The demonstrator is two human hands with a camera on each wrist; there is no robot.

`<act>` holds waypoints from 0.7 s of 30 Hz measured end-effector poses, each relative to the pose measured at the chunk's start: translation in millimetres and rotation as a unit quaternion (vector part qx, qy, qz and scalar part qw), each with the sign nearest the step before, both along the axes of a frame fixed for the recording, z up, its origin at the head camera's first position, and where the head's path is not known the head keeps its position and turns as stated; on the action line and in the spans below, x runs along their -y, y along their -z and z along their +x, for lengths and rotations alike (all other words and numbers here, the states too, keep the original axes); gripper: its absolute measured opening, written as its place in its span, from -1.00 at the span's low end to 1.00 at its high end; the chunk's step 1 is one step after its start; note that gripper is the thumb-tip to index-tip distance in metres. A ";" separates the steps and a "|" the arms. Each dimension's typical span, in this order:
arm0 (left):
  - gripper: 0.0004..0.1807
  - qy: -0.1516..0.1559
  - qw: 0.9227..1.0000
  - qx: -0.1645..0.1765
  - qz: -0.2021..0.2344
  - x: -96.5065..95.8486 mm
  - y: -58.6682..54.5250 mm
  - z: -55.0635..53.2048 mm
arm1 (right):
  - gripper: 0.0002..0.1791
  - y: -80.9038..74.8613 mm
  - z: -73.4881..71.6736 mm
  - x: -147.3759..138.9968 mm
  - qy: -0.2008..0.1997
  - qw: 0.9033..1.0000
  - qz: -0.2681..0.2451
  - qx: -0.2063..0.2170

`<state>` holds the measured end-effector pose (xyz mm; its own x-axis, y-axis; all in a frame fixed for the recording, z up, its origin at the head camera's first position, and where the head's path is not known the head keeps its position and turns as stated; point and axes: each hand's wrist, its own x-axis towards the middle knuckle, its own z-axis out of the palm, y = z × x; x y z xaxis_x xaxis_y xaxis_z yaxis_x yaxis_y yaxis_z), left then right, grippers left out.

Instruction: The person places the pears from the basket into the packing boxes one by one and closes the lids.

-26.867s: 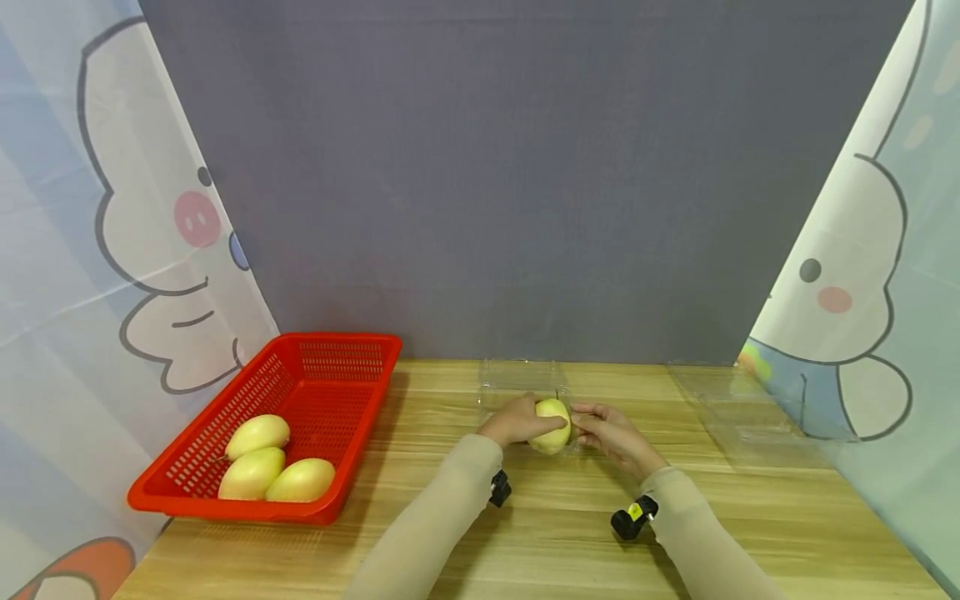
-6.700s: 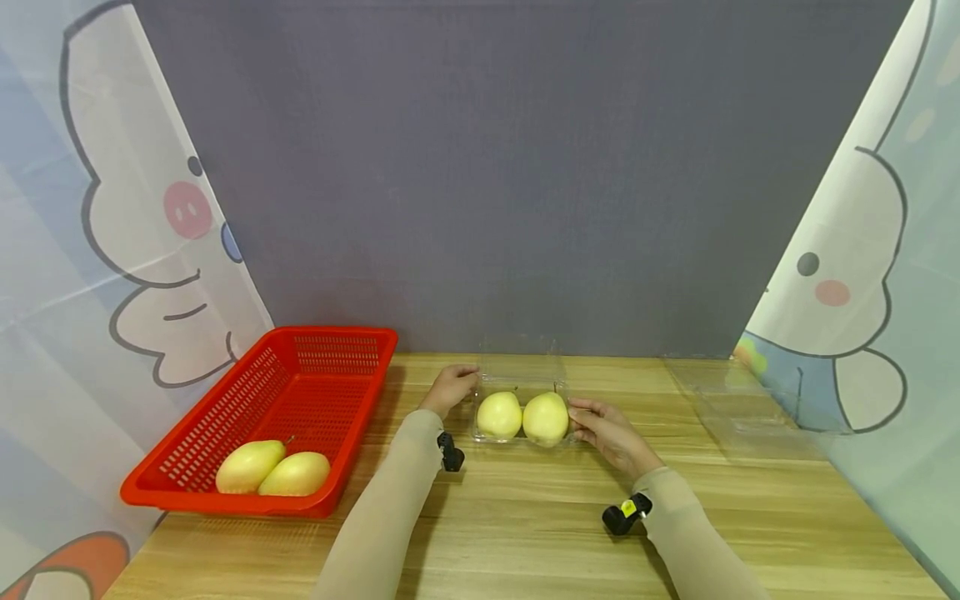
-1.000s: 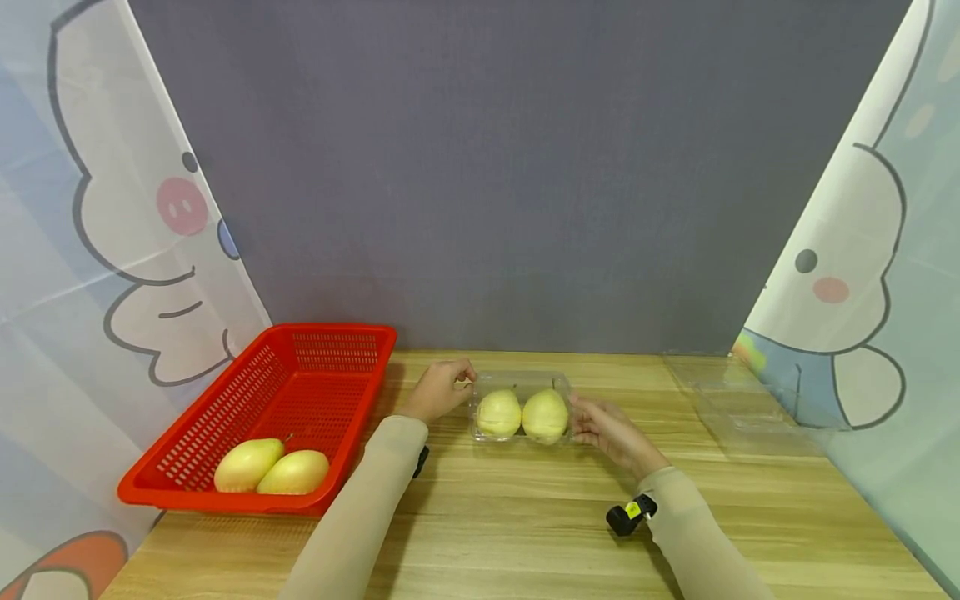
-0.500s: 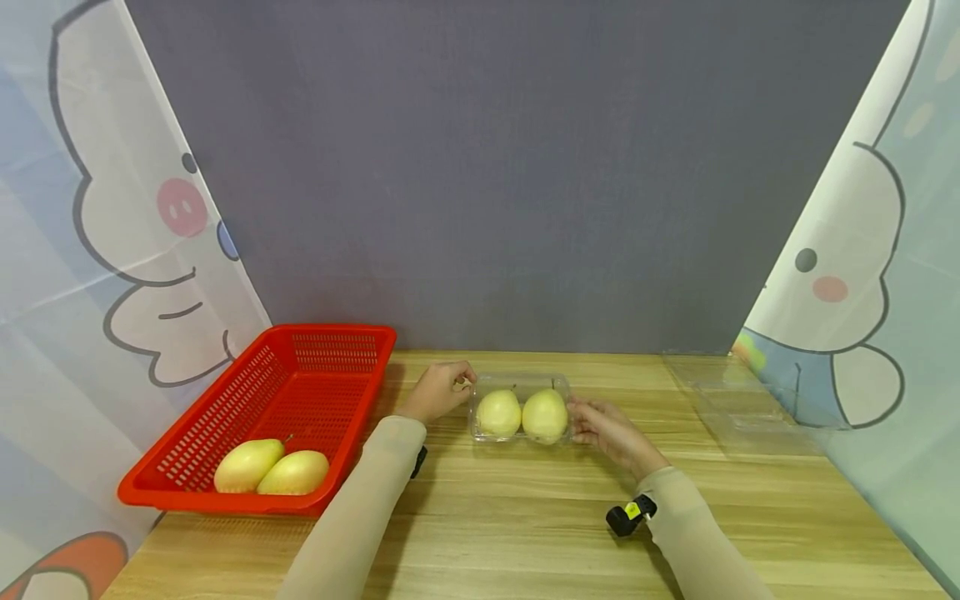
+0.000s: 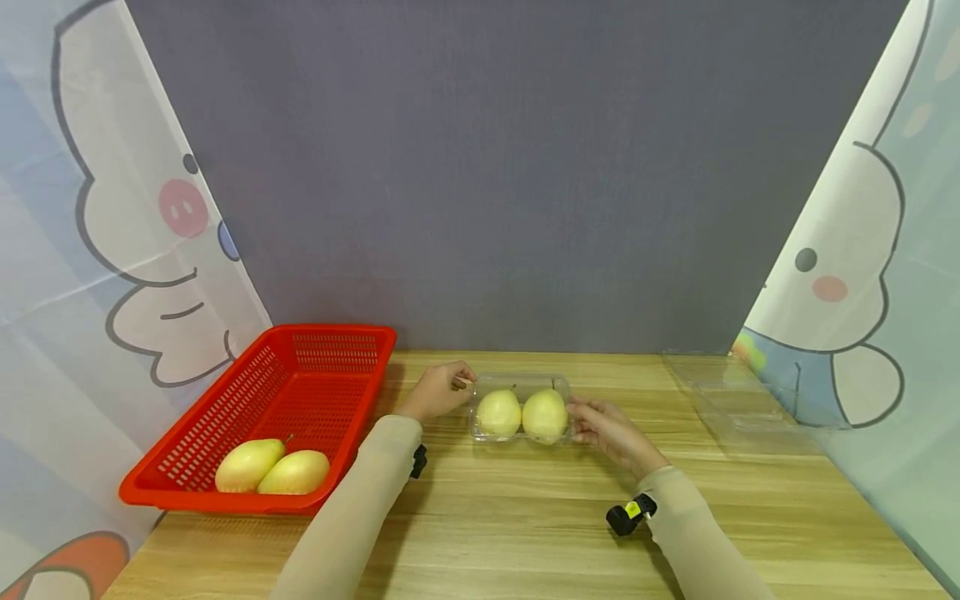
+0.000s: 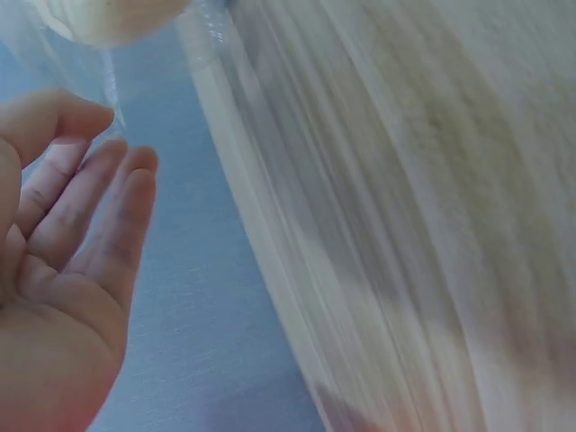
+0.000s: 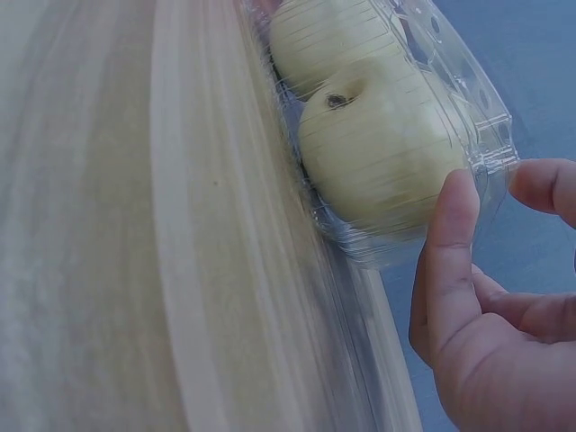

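A clear plastic clamshell box point(image 5: 521, 382) stands on the table in front of me, its lid down over two yellow-green pears point(image 5: 498, 414) lying side by side. My left hand point(image 5: 438, 390) pinches the box's left edge between thumb and fingertips. At the opposite end, my right hand point(image 5: 611, 433) holds the right edge. The right wrist view shows its thumb point(image 7: 456, 202) and a bent finger on either side of the box's rim, close to a pear point(image 7: 382, 144). In the left wrist view, the left hand's fingertips point(image 6: 112, 148) meet near the see-through plastic.
A red perforated basket point(image 5: 360, 429) stands at the left with two more pears point(image 5: 294, 472) in its near end. Another clear plastic container point(image 5: 738, 404) lies at the back right. A grey panel point(image 5: 525, 183) closes off the back, with cartoon-printed sheets point(image 5: 832, 275) at the sides.
The basket held three pears at first and now holds two. A pear from my left hand went into the box, another joined it, and the raised lid came down. Lately almost nothing moves.
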<state>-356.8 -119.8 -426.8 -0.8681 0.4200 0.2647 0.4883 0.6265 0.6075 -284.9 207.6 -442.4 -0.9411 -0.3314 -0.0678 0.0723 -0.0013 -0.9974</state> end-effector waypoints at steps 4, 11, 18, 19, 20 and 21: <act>-0.77 -0.006 0.999 0.029 0.016 -0.7 -3.4 4.0 | -0.27 1.0 -0.6 0.9 0.011 1.000 0.008 0.002; -0.72 -0.038 0.992 0.103 0.061 -5.2 -15.0 18.1 | -0.29 2.5 -2.1 1.9 0.034 0.999 0.024 0.010; -0.60 -0.035 0.987 0.141 0.063 -7.0 -18.5 25.4 | -0.28 2.5 -2.0 -0.3 0.030 0.999 0.020 0.009; -0.59 -0.034 0.986 0.147 0.066 -6.9 -18.0 25.9 | -0.29 2.5 -1.9 -0.2 0.031 0.999 0.018 0.010; -0.57 -0.031 0.985 0.155 0.072 -6.6 -17.4 26.4 | -0.29 2.6 -1.8 -0.2 0.031 0.999 0.017 0.010; -0.55 -0.028 0.983 0.164 0.080 -6.4 -16.6 26.9 | -0.30 2.8 -1.7 0.0 0.031 0.999 0.016 0.010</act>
<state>-329.8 -113.4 -410.2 -0.9380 0.3456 0.0256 0.2177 0.5303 0.8194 -286.6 207.5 -445.1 -0.9580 -0.2696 -0.0973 0.0937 0.0262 -0.9953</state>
